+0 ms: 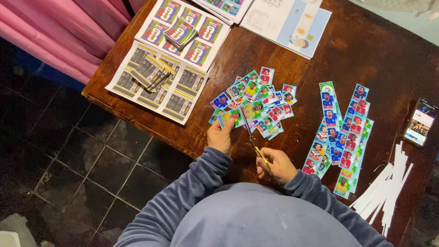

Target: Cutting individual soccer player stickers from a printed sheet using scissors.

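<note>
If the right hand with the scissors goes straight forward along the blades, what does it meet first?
Probably the card that the left hand holds; the right hand points its scissors there.

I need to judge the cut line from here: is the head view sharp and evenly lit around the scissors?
Head view: soft overall, faces on the cards smeared; scissors thin and slightly blurred; warm glare on the wooden table upper right, floor dark; left hand and right hand adequately lit.
</note>
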